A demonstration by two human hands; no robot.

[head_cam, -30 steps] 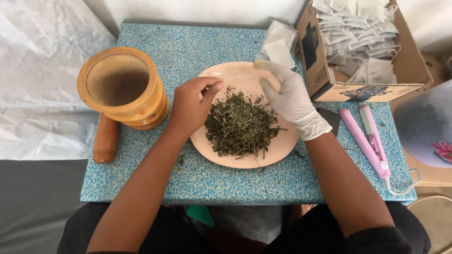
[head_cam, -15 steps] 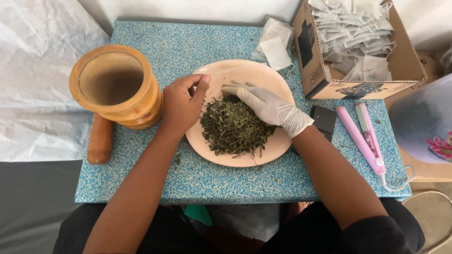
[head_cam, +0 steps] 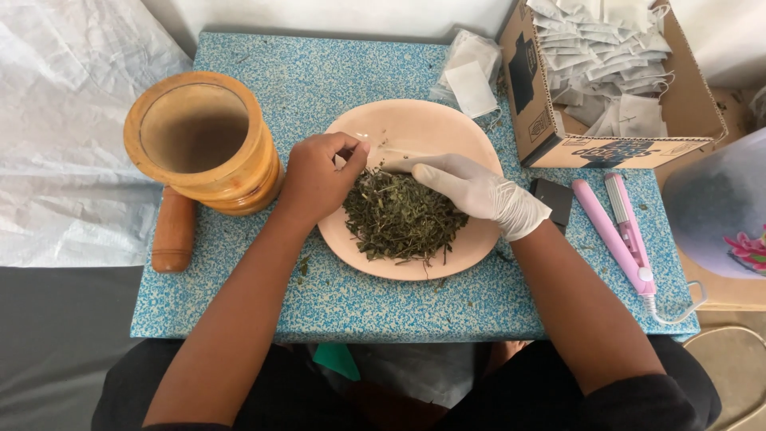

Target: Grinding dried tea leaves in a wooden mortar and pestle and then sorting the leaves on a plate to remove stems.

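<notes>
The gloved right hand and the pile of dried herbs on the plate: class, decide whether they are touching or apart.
Touching. The head view shows the gloved right hand lying on the upper edge of the dried herbs, with no gap between them.

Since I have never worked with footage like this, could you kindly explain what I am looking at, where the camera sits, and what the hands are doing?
There is no machine here: a person works with two hands, and the camera is worn on their head, looking down. The bare left hand pinches something small and pale at the edge of a pink plate; what it is cannot be told. The right hand, in a white glove, rests on a heap of dried green herbs on that plate. On the speckled blue table stand a wooden mortar with its pestle lying beside it, a cardboard box of small white sachets, and a pink clamp-like tool with a cord.
</notes>
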